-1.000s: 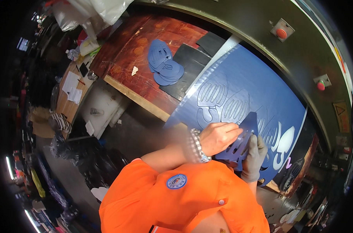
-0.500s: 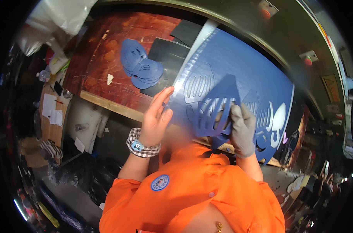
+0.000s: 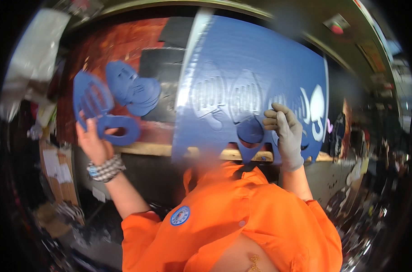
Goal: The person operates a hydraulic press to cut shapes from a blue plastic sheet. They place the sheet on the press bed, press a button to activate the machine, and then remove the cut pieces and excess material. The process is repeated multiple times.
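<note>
Since half a second ago the left hand has swung out over the bench's left front edge, its fingers closed on a blue cutout freed from the blue sheet; one more piece looks ready for the pile of cutouts lying further back. That cutout's long axis runs roughly upright, slotted end up. On the right, the gloved right hand grips the sheet's lower edge, though blur hides just how.

Reddish wooden bench: blue sheet, stacked blue cutouts, dark mat on top.
</note>
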`<move>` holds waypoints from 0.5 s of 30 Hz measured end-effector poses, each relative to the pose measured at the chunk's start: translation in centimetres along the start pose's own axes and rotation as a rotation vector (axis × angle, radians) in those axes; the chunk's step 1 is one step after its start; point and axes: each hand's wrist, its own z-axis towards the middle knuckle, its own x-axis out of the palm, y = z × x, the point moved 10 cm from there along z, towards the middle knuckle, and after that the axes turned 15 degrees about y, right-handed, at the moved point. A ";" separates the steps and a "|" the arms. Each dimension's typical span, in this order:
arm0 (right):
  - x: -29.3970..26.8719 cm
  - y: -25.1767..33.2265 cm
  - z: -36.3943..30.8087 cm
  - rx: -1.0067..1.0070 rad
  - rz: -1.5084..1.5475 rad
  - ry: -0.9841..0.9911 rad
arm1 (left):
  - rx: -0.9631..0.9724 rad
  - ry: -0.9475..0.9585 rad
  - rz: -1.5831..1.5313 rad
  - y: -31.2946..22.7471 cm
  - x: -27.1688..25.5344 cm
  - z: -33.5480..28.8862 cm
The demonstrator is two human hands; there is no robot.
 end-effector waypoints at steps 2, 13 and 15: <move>-4.0 -2.5 -2.3 0.074 0.110 -0.123 | -0.067 -0.115 0.166 2.4 -5.5 3.8; -18.5 -7.5 -13.1 0.232 -0.428 -0.631 | 0.387 0.333 0.852 3.8 24.3 -4.2; -19.3 -8.1 -13.0 0.320 -0.431 -0.594 | 0.383 0.807 0.709 5.0 36.2 -9.2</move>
